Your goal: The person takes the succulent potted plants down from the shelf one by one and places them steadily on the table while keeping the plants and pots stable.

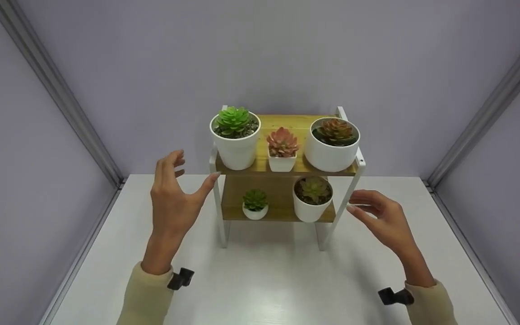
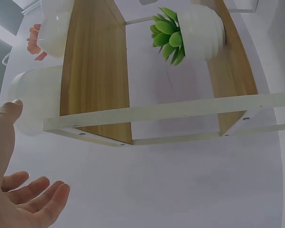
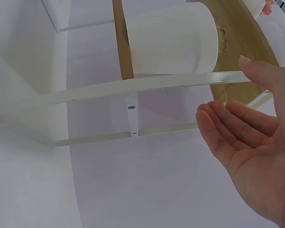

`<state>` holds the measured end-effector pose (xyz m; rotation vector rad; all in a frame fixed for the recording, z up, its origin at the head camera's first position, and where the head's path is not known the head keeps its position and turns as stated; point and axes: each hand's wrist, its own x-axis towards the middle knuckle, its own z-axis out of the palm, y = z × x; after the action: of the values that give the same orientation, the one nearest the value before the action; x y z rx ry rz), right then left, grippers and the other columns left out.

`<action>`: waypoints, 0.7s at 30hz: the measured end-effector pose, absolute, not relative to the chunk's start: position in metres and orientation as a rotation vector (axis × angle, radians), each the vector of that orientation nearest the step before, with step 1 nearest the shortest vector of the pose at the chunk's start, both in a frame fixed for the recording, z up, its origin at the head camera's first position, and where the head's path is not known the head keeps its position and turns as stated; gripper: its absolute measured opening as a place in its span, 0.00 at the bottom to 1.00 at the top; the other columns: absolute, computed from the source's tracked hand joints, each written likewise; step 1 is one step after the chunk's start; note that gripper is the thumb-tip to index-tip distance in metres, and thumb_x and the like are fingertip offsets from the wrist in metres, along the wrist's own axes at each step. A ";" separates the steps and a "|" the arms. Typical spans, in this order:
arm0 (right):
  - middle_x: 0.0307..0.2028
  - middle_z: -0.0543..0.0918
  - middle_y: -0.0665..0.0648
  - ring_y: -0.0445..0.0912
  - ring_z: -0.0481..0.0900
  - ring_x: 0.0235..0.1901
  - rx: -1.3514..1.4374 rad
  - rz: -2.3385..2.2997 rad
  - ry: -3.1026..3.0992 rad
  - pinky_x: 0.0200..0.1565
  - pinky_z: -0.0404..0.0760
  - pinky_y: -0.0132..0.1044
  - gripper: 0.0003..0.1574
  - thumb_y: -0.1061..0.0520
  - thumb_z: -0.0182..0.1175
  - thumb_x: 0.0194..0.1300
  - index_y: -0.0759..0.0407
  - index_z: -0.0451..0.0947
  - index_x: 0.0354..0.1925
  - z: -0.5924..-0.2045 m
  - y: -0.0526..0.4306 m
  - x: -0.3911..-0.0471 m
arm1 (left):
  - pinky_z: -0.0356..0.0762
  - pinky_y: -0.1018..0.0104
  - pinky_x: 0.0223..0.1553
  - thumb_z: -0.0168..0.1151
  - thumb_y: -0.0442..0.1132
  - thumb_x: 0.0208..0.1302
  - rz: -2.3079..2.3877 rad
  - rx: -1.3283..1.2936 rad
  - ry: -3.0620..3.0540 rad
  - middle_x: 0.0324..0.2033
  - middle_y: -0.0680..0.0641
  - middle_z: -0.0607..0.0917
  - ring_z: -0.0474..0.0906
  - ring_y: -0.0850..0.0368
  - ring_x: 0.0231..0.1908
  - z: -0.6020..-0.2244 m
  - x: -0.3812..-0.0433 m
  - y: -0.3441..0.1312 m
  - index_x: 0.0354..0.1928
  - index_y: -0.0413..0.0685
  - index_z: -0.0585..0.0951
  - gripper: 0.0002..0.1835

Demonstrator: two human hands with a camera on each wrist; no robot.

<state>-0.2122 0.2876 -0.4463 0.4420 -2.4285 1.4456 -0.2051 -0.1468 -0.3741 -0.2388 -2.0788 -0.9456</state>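
A small two-tier rack with wooden boards (image 1: 278, 123) and white side frames (image 1: 350, 185) holds several potted succulents. On the upper board stand a bright green succulent in a white pot (image 1: 238, 153), a pink one in a small square pot (image 1: 282, 163) and a reddish-brown one in a wide pot (image 1: 332, 155). My left hand (image 1: 172, 198) is held left of the rack, thumb and fingers spread apart, nearest the bright green succulent's pot. My right hand (image 1: 382, 219) is beside the right frame, fingers loosely bent around nothing; whether the thumb touches the post I cannot tell.
The lower board carries a small green succulent in a round white bowl (image 1: 255, 212) and a larger potted succulent (image 1: 312, 210). The rack stands on a white tabletop (image 1: 260, 280), before a pale back wall (image 1: 269, 54). Side panels with grey metal posts (image 1: 61, 95) flank it.
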 end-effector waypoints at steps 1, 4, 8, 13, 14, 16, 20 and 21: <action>0.55 0.88 0.57 0.36 0.86 0.54 0.436 1.454 -2.422 0.56 0.81 0.20 0.20 0.56 0.70 0.70 0.55 0.84 0.59 -0.446 0.287 -0.212 | 0.83 0.48 0.62 0.82 0.49 0.58 -0.945 -0.238 -2.071 0.60 0.33 0.78 0.79 0.41 0.62 -0.372 -0.206 -0.146 0.67 0.32 0.74 0.42; 0.54 0.88 0.55 0.33 0.86 0.53 0.407 1.462 -2.415 0.56 0.80 0.20 0.19 0.56 0.70 0.71 0.54 0.84 0.59 -0.446 0.284 -0.212 | 0.82 0.47 0.63 0.83 0.50 0.56 -0.958 -0.229 -2.049 0.64 0.31 0.76 0.77 0.39 0.64 -0.366 -0.207 -0.143 0.67 0.30 0.76 0.44; 0.54 0.89 0.55 0.31 0.86 0.52 0.371 1.475 -2.409 0.56 0.80 0.20 0.18 0.54 0.68 0.72 0.53 0.85 0.59 -0.444 0.282 -0.213 | 0.79 0.46 0.66 0.83 0.51 0.55 -0.989 -0.219 -2.031 0.65 0.31 0.76 0.75 0.39 0.67 -0.358 -0.209 -0.138 0.68 0.30 0.75 0.45; 0.53 0.89 0.52 0.31 0.86 0.53 0.337 1.520 -2.393 0.56 0.81 0.21 0.18 0.53 0.68 0.72 0.55 0.85 0.58 -0.444 0.279 -0.214 | 0.77 0.53 0.70 0.82 0.50 0.57 -1.046 -0.228 -2.030 0.61 0.33 0.77 0.76 0.42 0.67 -0.351 -0.211 -0.131 0.66 0.30 0.70 0.45; 0.53 0.89 0.51 0.31 0.86 0.53 0.330 1.526 -2.391 0.56 0.81 0.21 0.18 0.53 0.68 0.73 0.55 0.85 0.58 -0.444 0.278 -0.214 | 0.77 0.54 0.70 0.82 0.51 0.57 -1.049 -0.229 -2.035 0.61 0.33 0.77 0.76 0.42 0.66 -0.351 -0.212 -0.130 0.66 0.31 0.69 0.45; 0.53 0.89 0.52 0.31 0.85 0.54 0.323 1.548 -2.382 0.57 0.81 0.21 0.18 0.53 0.68 0.73 0.56 0.85 0.58 -0.444 0.277 -0.214 | 0.77 0.54 0.70 0.82 0.51 0.57 -1.051 -0.227 -2.039 0.61 0.33 0.77 0.76 0.42 0.66 -0.349 -0.213 -0.127 0.66 0.31 0.69 0.46; 0.54 0.89 0.60 0.33 0.87 0.53 0.322 1.619 -2.353 0.57 0.81 0.22 0.18 0.54 0.68 0.73 0.59 0.85 0.58 -0.445 0.274 -0.215 | 0.77 0.53 0.69 0.82 0.54 0.56 -1.030 -0.214 -2.042 0.63 0.33 0.76 0.75 0.41 0.66 -0.345 -0.216 -0.123 0.68 0.31 0.71 0.48; 0.54 0.89 0.63 0.34 0.87 0.53 0.323 1.641 -2.342 0.58 0.81 0.23 0.19 0.54 0.68 0.73 0.60 0.85 0.58 -0.446 0.273 -0.215 | 0.77 0.52 0.68 0.82 0.54 0.55 -1.030 -0.210 -2.038 0.63 0.33 0.76 0.74 0.41 0.66 -0.344 -0.217 -0.122 0.69 0.31 0.72 0.48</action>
<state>-0.2153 0.2729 -0.4456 0.3229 -2.3416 1.6408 -0.2165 -0.1221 -0.3439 -0.2096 -2.0377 -1.0304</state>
